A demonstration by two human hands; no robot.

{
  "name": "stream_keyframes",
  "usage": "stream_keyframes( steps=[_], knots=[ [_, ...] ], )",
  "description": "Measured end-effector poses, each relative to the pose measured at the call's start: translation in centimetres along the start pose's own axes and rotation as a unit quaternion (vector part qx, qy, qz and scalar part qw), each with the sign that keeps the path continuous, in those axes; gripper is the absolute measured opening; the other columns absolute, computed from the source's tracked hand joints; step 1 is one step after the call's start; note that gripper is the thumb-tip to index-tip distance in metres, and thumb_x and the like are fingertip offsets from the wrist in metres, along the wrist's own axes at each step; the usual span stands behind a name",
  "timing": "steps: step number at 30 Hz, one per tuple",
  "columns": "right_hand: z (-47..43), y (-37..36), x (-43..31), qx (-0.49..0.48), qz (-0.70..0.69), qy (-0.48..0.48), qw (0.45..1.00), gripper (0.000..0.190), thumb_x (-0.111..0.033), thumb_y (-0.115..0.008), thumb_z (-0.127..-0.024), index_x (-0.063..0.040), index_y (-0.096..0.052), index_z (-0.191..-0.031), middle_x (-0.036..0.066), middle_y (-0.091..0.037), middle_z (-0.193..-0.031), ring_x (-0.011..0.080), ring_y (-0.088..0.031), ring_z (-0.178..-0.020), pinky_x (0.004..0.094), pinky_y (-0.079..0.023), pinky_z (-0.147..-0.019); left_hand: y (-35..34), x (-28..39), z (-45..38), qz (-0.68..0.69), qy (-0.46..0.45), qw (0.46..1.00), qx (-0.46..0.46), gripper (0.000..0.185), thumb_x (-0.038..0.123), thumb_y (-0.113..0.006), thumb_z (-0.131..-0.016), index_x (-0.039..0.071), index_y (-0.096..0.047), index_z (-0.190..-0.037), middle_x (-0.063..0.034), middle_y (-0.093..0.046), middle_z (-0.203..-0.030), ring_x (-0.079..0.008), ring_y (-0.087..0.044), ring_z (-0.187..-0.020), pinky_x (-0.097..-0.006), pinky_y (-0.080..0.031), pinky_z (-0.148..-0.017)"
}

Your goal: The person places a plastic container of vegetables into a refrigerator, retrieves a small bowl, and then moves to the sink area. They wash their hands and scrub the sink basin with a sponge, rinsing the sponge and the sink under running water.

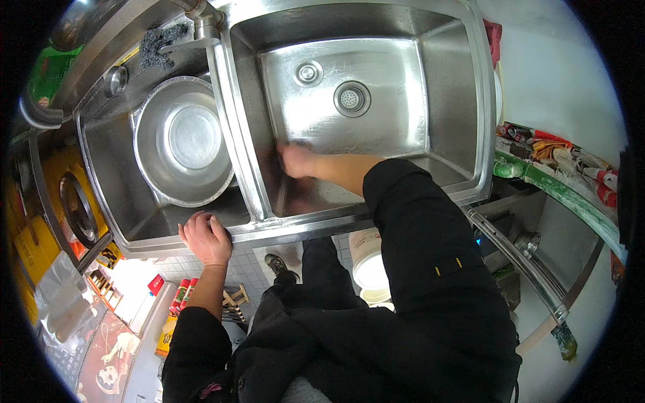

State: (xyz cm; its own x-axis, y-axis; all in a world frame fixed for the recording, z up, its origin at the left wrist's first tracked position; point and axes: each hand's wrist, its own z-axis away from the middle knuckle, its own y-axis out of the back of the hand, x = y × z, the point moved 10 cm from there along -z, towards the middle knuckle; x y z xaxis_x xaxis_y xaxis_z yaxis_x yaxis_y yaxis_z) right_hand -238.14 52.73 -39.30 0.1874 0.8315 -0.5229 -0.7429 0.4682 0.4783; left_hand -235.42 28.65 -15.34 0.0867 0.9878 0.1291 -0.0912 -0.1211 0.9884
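Observation:
My right hand [297, 160] reaches into the right basin of a double stainless steel sink [262, 226], near its left wall; its fingers are blurred, and whether they hold anything cannot be made out. My left hand [205, 237] rests on the front rim of the left basin, fingers bent over the edge. In that basin lies a large round metal bowl [194, 136]. The right basin has a drain strainer [352, 99] in its floor, and a small round metal drain piece [308, 73] lies beside it.
A faucet [204, 22] stands behind the basin divider, with a dark mesh scrubber [162, 46] and a metal cup or lid [116, 80] near it. White buckets [369, 267] stand below the front rim. A green pipe [554, 189] and cloth-like items are at the right.

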Motion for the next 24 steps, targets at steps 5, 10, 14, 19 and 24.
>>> stream_keyframes(
  steps=[5, 10, 14, 19, 24],
  knots=[
    [3.9, -1.4, 2.4, -0.108, 0.139, 0.146, 0.973, 0.049, -0.021, -0.054, -0.095, -0.008, -0.048, -0.142, 0.026, -0.064, -0.123, 0.0452, -0.064, -0.112, 0.0517, -0.053, -0.093, 0.0, -0.1, 0.0, 0.000, -0.002, 1.000, 0.004, 0.024, 0.030, -0.055, -0.095, 0.010, -0.066, -0.101, -0.0074, -0.066, -0.112, -0.0295, -0.059, -0.113, -0.0572, -0.025, -0.116],
    [6.7, 8.4, 12.6, 0.087, 0.037, -0.026, 0.995, 0.038, -0.022, -0.043, -0.102, -0.008, -0.047, -0.138, 0.028, -0.059, -0.125, 0.0420, -0.065, -0.107, 0.0524, -0.053, -0.094, 0.1, -0.1, 0.1, -0.002, -0.003, 1.000, 0.009, 0.024, 0.030, -0.054, -0.095, 0.010, -0.067, -0.100, -0.0075, -0.066, -0.112, -0.0302, -0.059, -0.113, -0.0568, -0.025, -0.116],
    [5.5, 12.3, 12.6, 0.124, 0.064, -0.064, 0.988, 0.043, -0.011, -0.047, -0.100, -0.007, -0.045, -0.143, 0.032, -0.045, -0.142, 0.0402, -0.064, -0.111, 0.0495, -0.052, -0.100, 0.0, 0.0, 0.1, -0.007, 0.002, 1.000, 0.007, 0.025, 0.030, -0.053, -0.096, 0.010, -0.067, -0.100, -0.0078, -0.066, -0.113, -0.0296, -0.059, -0.113, -0.0565, -0.023, -0.117],
    [6.1, 3.2, 6.2, -0.058, 0.119, 0.097, 0.986, 0.044, -0.016, -0.051, -0.097, -0.022, -0.052, -0.141, 0.027, -0.054, -0.138, 0.0469, -0.053, -0.128, 0.0561, -0.045, -0.107, -0.2, -0.1, 0.0, -0.005, 0.001, 1.000, 0.000, 0.025, 0.029, -0.053, -0.096, 0.010, -0.068, -0.100, -0.0068, -0.067, -0.113, -0.0292, -0.059, -0.112, -0.0550, -0.021, -0.119],
    [9.3, 2.5, 13.5, -0.132, 0.103, 0.141, 0.976, 0.040, -0.015, -0.059, -0.091, -0.017, -0.061, -0.131, 0.017, -0.068, -0.115, 0.0395, -0.059, -0.115, 0.0571, -0.037, -0.107, -0.3, -0.2, 0.0, -0.011, 0.002, 1.000, -0.009, 0.024, 0.028, -0.053, -0.095, 0.010, -0.067, -0.099, -0.0068, -0.067, -0.112, -0.0292, -0.059, -0.111, -0.0554, -0.023, -0.118]
  ],
)
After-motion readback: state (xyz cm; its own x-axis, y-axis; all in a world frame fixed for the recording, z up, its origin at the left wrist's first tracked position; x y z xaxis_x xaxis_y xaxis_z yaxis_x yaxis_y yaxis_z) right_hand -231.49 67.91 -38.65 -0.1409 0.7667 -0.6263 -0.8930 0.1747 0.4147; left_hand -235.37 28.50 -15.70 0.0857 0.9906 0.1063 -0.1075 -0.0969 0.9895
